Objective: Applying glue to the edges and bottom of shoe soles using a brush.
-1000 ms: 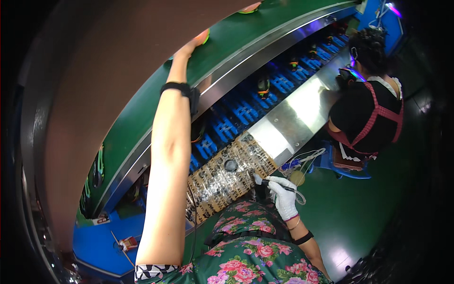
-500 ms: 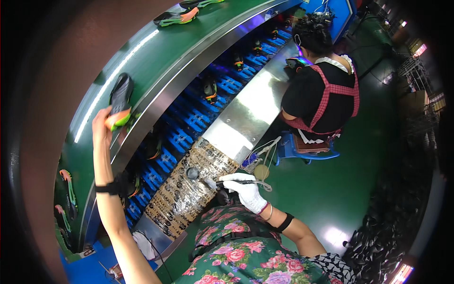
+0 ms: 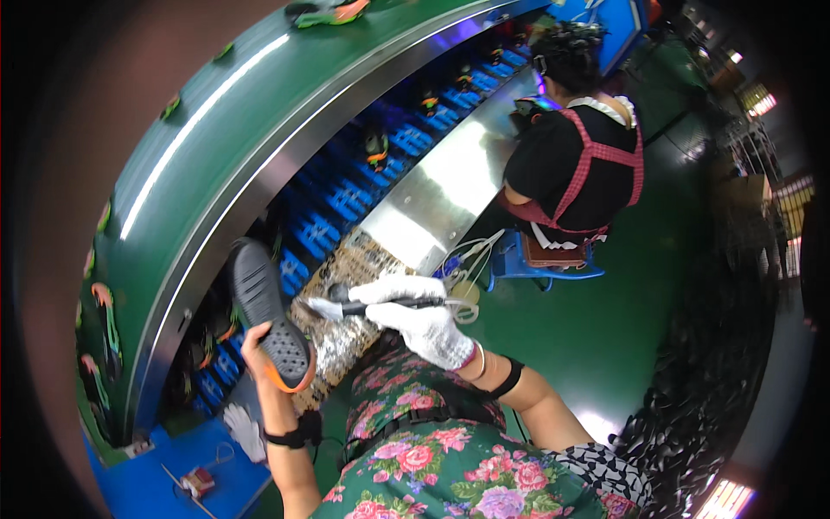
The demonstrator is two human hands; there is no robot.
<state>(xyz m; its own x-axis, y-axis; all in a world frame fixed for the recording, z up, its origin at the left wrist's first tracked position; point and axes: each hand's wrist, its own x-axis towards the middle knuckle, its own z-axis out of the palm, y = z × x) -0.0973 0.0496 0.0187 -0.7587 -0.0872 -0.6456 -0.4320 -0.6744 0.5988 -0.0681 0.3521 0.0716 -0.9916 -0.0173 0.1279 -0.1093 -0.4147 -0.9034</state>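
My bare left hand (image 3: 259,353) grips a dark grey shoe (image 3: 258,285) by its orange-edged heel end. The shoe is tilted up, its grooved and dotted sole turned toward me. Wearing a white knitted glove, my right hand (image 3: 419,324) is closed around a brush (image 3: 325,309) with pale bristles and a black handle; a pale tube or cord trails behind it. The bristles are close to the shoe but apart from it. Under the brush, a small dark round pot (image 3: 338,292) sits on a ledge part covered in taped brown cardboard (image 3: 333,346).
A green conveyor belt (image 3: 186,160) carrying several shoes (image 3: 108,324) curves along the left. Beside it runs a line of blue racks (image 3: 350,201) holding shoes. A co-worker (image 3: 562,164) sits on a blue stool (image 3: 523,272) at the metal ledge (image 3: 437,190). A white glove (image 3: 245,431) lies lower left.
My left hand has brought the shoe from over the green belt toward me, turning its sole into view. My right hand has moved up and left with the brush.
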